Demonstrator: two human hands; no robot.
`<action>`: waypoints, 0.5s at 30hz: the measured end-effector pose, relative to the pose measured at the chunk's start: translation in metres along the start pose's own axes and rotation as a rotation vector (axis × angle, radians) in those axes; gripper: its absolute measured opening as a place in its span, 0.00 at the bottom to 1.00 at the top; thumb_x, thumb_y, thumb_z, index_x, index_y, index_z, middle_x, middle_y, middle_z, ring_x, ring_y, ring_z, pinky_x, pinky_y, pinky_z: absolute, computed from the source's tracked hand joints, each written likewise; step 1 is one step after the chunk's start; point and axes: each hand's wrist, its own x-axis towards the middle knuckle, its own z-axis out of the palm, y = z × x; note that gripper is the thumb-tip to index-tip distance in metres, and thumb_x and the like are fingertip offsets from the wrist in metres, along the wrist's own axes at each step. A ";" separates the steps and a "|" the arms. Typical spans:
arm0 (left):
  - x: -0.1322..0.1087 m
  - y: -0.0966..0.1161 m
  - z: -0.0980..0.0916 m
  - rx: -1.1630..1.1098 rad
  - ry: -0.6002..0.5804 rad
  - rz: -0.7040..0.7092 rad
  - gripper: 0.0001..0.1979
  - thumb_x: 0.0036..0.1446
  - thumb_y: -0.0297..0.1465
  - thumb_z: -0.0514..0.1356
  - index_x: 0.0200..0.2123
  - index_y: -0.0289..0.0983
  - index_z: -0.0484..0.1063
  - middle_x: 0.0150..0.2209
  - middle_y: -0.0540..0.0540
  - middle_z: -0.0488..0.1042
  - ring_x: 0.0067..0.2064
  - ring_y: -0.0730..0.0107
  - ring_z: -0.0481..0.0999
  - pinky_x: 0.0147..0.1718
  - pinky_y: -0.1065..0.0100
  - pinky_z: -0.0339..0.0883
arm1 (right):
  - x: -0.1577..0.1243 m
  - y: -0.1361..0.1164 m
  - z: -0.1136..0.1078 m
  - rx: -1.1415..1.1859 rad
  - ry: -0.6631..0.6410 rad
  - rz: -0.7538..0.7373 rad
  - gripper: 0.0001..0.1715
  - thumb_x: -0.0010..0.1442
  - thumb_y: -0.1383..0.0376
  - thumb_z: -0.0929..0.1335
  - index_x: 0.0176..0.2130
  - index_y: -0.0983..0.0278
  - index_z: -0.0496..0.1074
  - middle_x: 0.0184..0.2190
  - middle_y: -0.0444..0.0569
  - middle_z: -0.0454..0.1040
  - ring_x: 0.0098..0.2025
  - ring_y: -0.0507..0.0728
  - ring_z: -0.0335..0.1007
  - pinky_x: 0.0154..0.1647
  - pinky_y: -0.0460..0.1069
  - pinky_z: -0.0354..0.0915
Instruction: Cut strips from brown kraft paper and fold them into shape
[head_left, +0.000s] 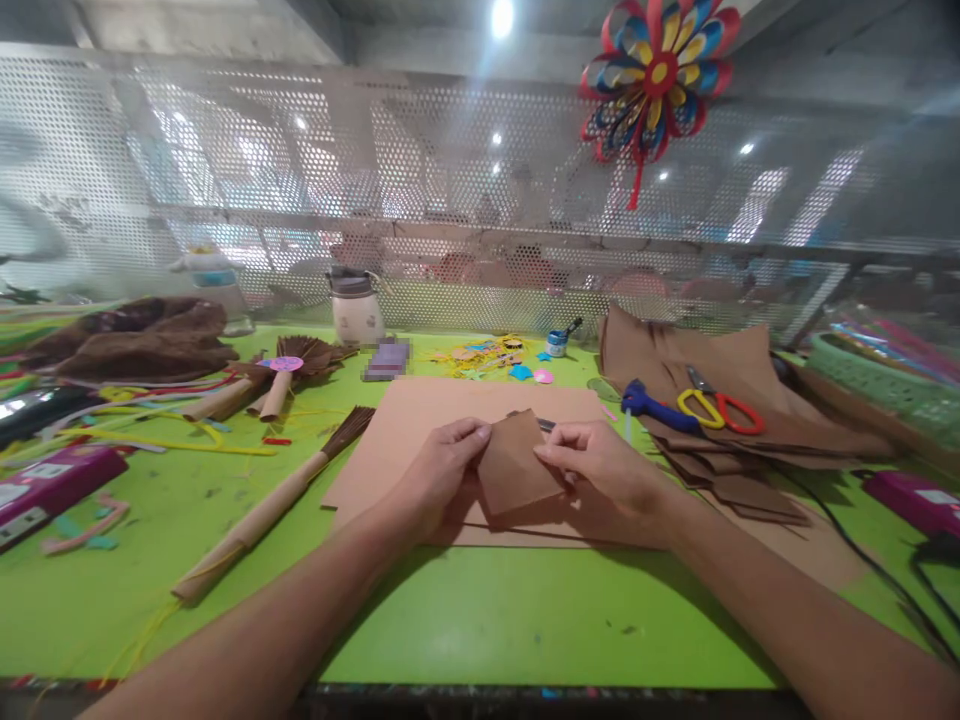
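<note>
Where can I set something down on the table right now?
Widest bare patch: the green table between left forearm and right forearm, from the cardboard to the near edge, bar a few specks. Smaller one: front left, between the purple box and the paper tube. Crowded: right side, with scissors on stacked brown paper; far left, with strips and brown cloth.

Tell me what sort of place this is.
Likely a craft room or workshop: the left hand and right hand hold a brown paper piece, scissors rest on more brown paper, and a colourful flower decoration shows above.
</note>
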 end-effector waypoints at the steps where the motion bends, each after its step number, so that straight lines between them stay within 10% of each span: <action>1: 0.000 0.001 0.000 0.038 0.031 0.008 0.14 0.51 0.40 0.62 0.29 0.35 0.67 0.24 0.50 0.70 0.25 0.72 0.71 0.25 0.72 0.64 | -0.002 0.000 0.000 -0.037 -0.076 0.013 0.20 0.52 0.54 0.70 0.21 0.65 0.65 0.15 0.42 0.67 0.18 0.49 0.63 0.21 0.45 0.59; 4: -0.001 0.006 0.000 0.136 0.081 0.013 0.15 0.48 0.41 0.64 0.29 0.36 0.66 0.22 0.52 0.69 0.24 0.72 0.69 0.22 0.73 0.60 | -0.003 0.002 -0.004 -0.147 -0.224 0.006 0.20 0.54 0.53 0.70 0.22 0.66 0.69 0.17 0.45 0.70 0.20 0.50 0.65 0.23 0.45 0.59; 9: -0.007 0.010 0.007 0.230 -0.012 0.029 0.15 0.48 0.41 0.64 0.29 0.35 0.66 0.23 0.51 0.70 0.25 0.72 0.69 0.23 0.73 0.59 | 0.005 0.009 -0.019 -0.032 0.070 -0.096 0.24 0.55 0.49 0.68 0.27 0.68 0.73 0.21 0.46 0.70 0.22 0.49 0.62 0.23 0.45 0.58; 15: -0.010 0.006 0.012 0.338 -0.137 0.024 0.14 0.47 0.39 0.65 0.28 0.34 0.70 0.23 0.50 0.70 0.26 0.72 0.68 0.24 0.72 0.58 | 0.002 0.012 -0.008 -0.139 -0.122 -0.084 0.15 0.52 0.56 0.71 0.27 0.67 0.73 0.20 0.43 0.67 0.22 0.49 0.59 0.23 0.45 0.56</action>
